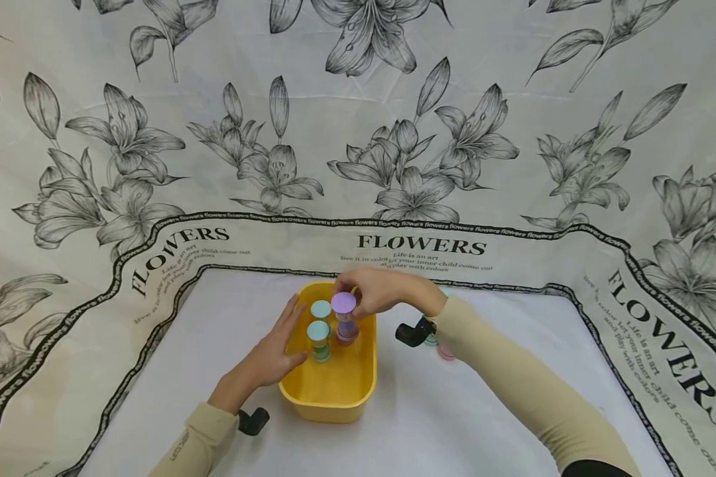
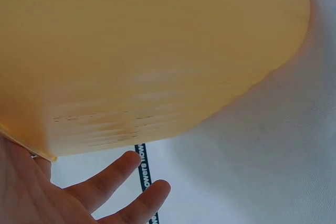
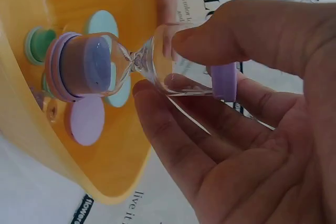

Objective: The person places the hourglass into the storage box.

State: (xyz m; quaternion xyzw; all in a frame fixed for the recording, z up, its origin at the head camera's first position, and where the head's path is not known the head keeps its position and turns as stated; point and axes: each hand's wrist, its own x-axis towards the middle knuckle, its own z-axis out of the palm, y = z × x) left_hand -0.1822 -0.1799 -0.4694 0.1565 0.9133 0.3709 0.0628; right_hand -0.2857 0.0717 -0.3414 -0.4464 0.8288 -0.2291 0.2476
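Note:
My right hand pinches a purple-capped hourglass between thumb and fingers, inside the far part of a yellow tub. In the right wrist view, that clear hourglass has purple sand in the bulb away from my palm. My left hand rests on the tub's left rim with its fingers spread and fairly straight. Two hourglasses with light teal caps stand in the tub, a nearer one with green sand and a farther one. A pink-lilac cap lies below the held hourglass in the right wrist view.
Right of the tub, partly hidden by my right forearm, a pink piece and a green piece lie on the white cloth. A flower-printed cloth rises behind.

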